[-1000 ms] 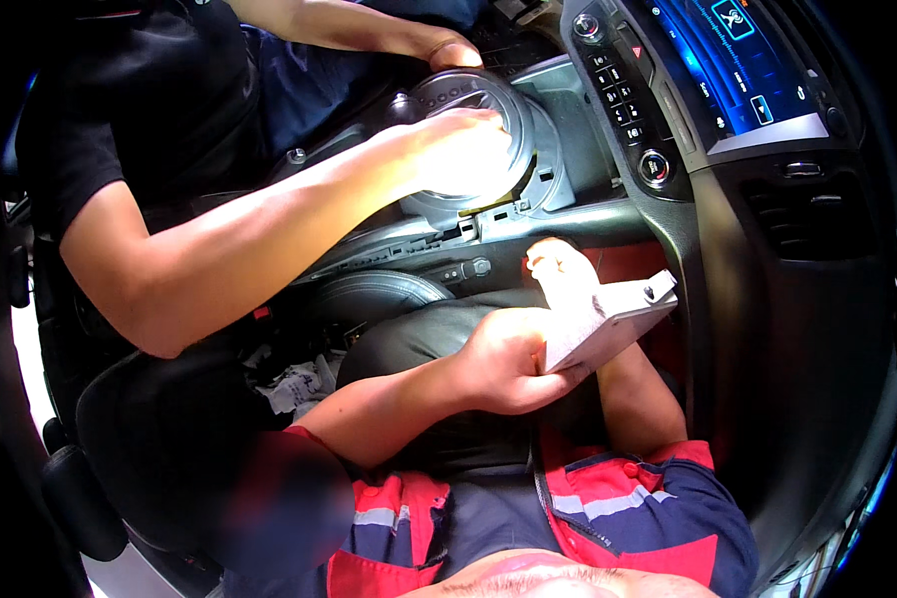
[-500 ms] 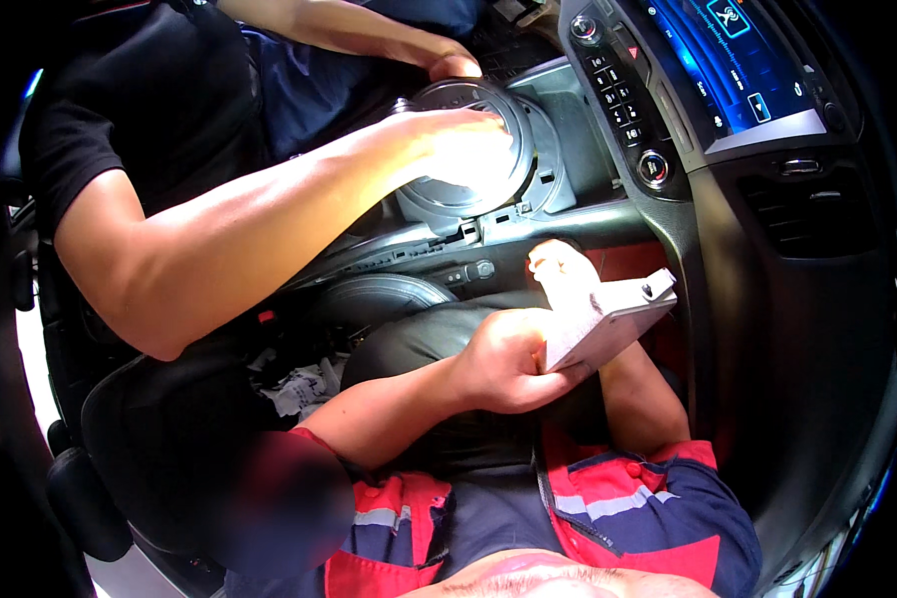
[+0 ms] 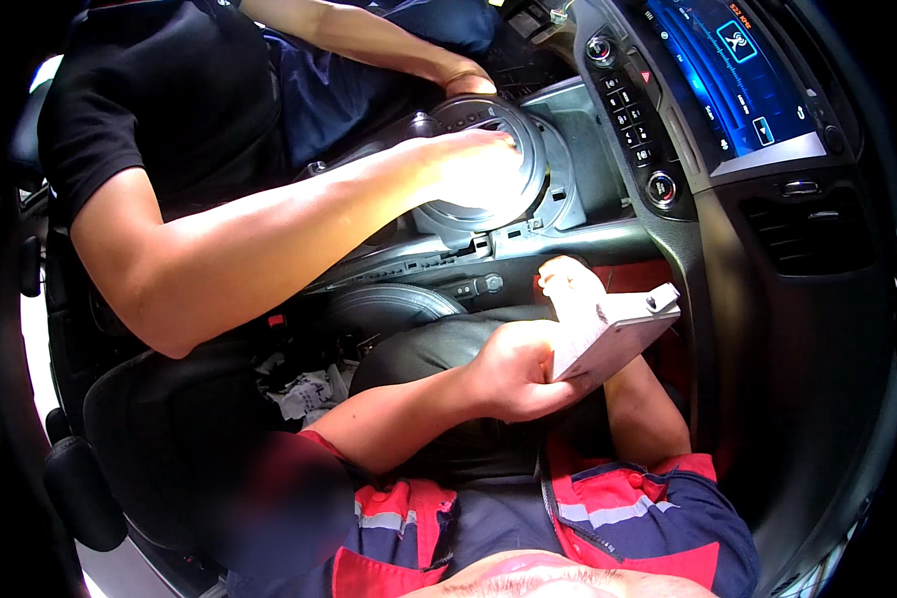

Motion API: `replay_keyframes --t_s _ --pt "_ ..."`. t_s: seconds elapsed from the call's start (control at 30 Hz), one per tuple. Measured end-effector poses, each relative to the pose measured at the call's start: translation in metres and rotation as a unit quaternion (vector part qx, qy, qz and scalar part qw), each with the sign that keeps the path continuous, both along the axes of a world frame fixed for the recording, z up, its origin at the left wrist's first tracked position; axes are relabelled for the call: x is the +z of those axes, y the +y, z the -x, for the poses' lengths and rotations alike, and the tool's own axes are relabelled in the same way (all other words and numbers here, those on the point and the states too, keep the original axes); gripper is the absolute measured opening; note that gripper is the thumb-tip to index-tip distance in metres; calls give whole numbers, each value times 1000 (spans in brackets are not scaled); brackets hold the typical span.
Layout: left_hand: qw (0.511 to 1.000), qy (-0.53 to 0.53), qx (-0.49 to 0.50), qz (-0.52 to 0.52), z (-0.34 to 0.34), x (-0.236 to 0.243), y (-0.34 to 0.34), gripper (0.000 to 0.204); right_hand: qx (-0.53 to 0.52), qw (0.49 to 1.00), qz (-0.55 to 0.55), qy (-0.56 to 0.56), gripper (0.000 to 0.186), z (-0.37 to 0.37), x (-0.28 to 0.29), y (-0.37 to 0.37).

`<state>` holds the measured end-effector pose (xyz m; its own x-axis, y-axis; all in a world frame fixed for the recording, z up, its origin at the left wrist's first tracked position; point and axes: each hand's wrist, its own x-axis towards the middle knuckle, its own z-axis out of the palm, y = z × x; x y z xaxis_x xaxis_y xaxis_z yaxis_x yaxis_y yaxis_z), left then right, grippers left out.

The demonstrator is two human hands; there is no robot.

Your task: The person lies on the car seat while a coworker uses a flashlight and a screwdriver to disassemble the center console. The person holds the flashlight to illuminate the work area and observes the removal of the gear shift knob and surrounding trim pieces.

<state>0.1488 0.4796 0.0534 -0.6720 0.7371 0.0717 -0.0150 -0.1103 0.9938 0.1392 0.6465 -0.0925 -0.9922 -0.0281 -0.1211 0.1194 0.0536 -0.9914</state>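
Nearest me, the seated person's left hand (image 3: pixel 516 374) is closed on a flat pale slab (image 3: pixel 623 344), tilted above the lap; its fingertips are hidden. The right hand (image 3: pixel 573 286), partly behind the slab, has curled fingers; through the glare I can't tell whether they grip anything. Left of the lap, crumpled white material (image 3: pixel 309 394) sits half in shadow. Farther off, a co-worker's hand (image 3: pixel 483 169), washed out by light, covers much of a round console ring (image 3: pixel 535 169). Beyond lies an open grey console tray (image 3: pixel 586 149), its contents hard to make out.
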Motion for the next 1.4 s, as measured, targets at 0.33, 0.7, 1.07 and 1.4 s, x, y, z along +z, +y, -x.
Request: replay_keyframes --t_s 0.33,0.7,1.07,1.4 --pt "1000 1 21 -24 -1 2 0 8 -3 1000 -4 -31 11 0 13 -3" --pt "999 41 10 9 2 5 -2 10 -35 998 39 -38 12 -3 2 -4" --pt "991 114 61 15 3 5 -9 23 65 994 -73 53 11 -2 47 -9" --pt "988 134 52 53 2 7 -23 18 16 989 82 -121 9 -8 9 0"
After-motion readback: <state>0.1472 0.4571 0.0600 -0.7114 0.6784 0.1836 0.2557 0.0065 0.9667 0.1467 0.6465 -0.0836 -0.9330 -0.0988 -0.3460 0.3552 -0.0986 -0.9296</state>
